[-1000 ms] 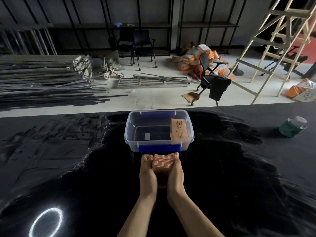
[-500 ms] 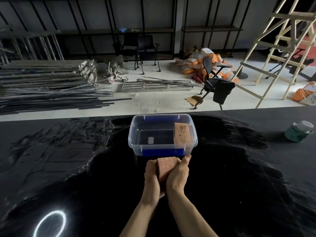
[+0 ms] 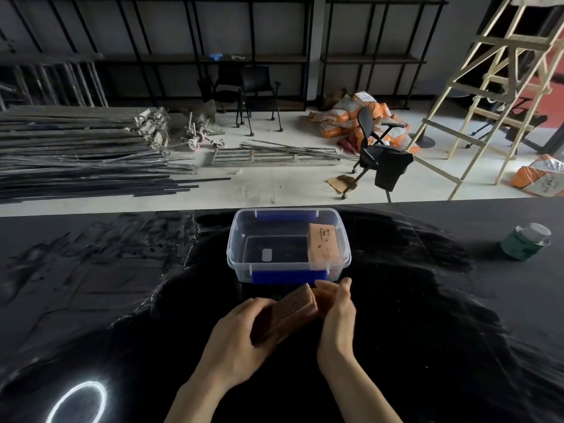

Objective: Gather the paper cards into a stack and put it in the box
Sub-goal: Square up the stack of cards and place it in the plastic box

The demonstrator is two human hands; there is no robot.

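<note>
A thick stack of brown paper cards [image 3: 294, 307] is held between both hands just in front of the clear plastic box [image 3: 238, 257]. My left hand [image 3: 241, 340] grips the stack's near left side. My right hand [image 3: 337, 309] cups its far right end with the fingers loosely spread. The stack is tilted, its edge face turned up and to the left. The box has blue latches and stands open. Inside it, against the right wall, leans another brown card pack [image 3: 323, 247].
The black table [image 3: 427, 300] spreads wide on both sides. A green jar with a pale lid [image 3: 525, 242] stands at the far right. A ring light reflects at the near left [image 3: 77, 403]. Beyond the table lie metal poles, chairs and a wooden ladder.
The stack has turned from upright between both palms to a tilt leaning left. My left hand slid under and around it, while my right hand opened out at its far end.
</note>
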